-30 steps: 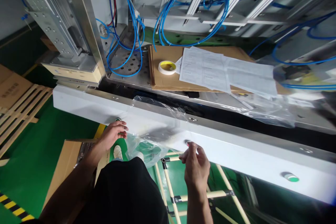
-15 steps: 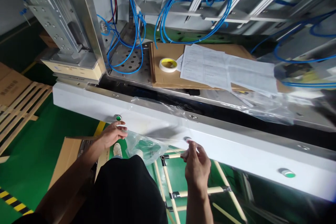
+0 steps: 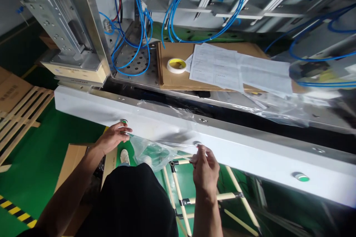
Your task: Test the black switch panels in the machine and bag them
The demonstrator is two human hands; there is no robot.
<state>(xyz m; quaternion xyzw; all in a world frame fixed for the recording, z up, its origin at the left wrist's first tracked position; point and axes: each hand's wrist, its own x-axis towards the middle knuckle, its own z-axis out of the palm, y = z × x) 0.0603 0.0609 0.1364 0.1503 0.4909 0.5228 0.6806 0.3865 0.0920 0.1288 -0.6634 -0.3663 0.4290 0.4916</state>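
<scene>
A clear plastic bag [image 3: 155, 152] stretches between my two hands and sags in the middle, in front of the white panel [image 3: 164, 127]. My left hand [image 3: 113, 139] pinches its left edge, just below a green push button [image 3: 124, 122] that the fingers partly cover. Thumb and fingers of my right hand [image 3: 206, 166] are closed on the bag's right end. Right above them sits a round button [image 3: 197, 143], mostly hidden by the fingertips. Farther right on the panel, another green button [image 3: 302, 177] stands free of both hands.
Behind the panel lie cardboard sheets [image 3: 172, 81] with a tape roll [image 3: 177, 66] and printed papers [image 3: 217, 67]. Blue air tubing [image 3: 172, 26] hangs above. Below are a pipe frame [image 3: 191, 201] and an open carton [image 3: 71, 164]; a wooden pallet [image 3: 23, 118] is at left.
The bag's upper edge is now drawn straighter between my hands. My left hand has shifted slightly left and up, and the whole view has moved a little.
</scene>
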